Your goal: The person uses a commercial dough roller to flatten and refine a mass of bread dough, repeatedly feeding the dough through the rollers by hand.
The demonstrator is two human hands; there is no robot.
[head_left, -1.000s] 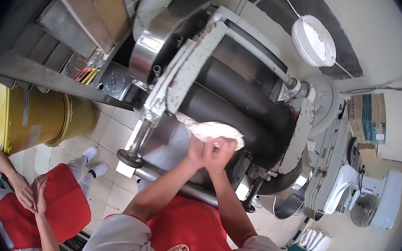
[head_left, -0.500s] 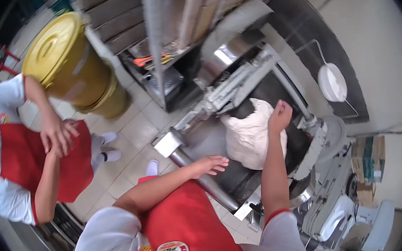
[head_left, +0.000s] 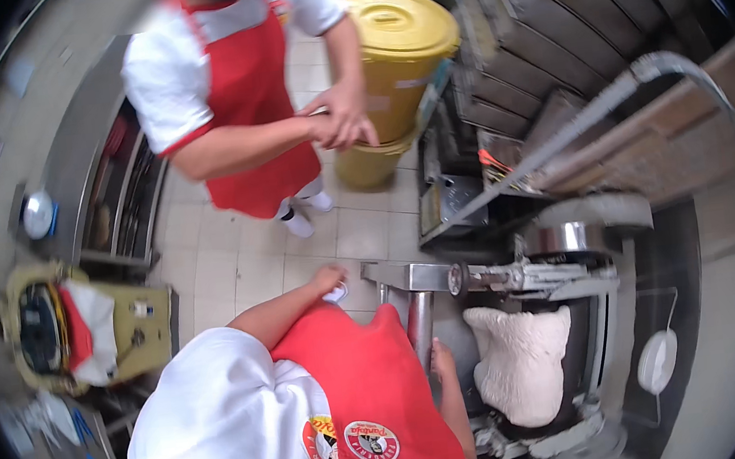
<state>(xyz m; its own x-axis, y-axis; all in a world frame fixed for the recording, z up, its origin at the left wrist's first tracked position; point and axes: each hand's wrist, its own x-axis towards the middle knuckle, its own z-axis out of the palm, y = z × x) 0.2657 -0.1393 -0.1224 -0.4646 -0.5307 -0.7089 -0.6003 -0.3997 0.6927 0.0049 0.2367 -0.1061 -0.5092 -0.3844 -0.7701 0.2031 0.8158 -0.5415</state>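
A large lump of pale dough lies on the dark bed of a metal dough-roller machine to my right. Neither of my hands touches it. My right hand is low beside the machine's near steel roller bar; its fingers are partly hidden, and I cannot tell whether they touch the bar. In front of my red apron, my left hand hangs over the floor, left of the machine's steel corner. Its fingers look bent, but they are small and blurred.
A co-worker in a red apron stands ahead with hands together. Beyond are a yellow lidded bin and a rack of trays. A cream-coloured machine stands at left, below a steel counter. A white fan-like object is at right.
My view has swung left. My right hand has left the dough and come down to the near roller side; my left hand has drawn away from the machine. The dough stays on the bed.
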